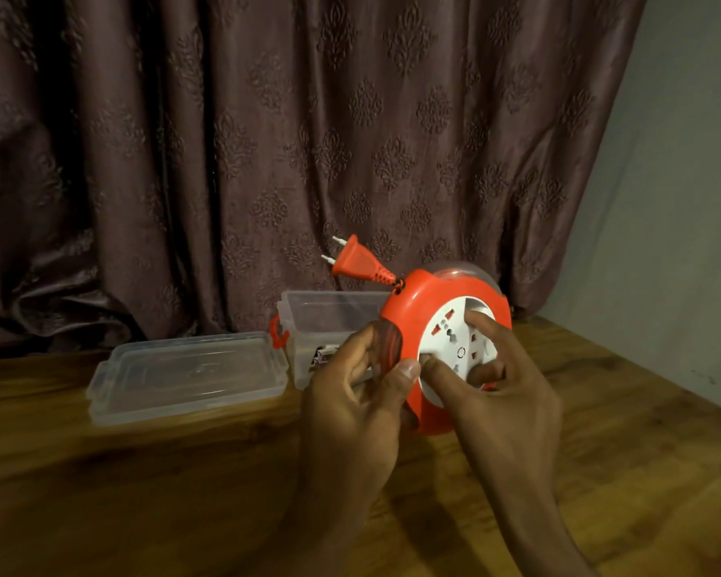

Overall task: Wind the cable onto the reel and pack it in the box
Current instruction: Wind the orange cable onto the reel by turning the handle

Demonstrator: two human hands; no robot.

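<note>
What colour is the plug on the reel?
Orange-red, with silver pins; the head view shows the plug.

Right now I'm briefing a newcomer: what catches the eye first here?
The bright orange reel, held above the wooden table by the left hand and right hand. Its orange plug sticks up at the top left. Behind it sits an open clear box, its lid lying alongside.
</note>
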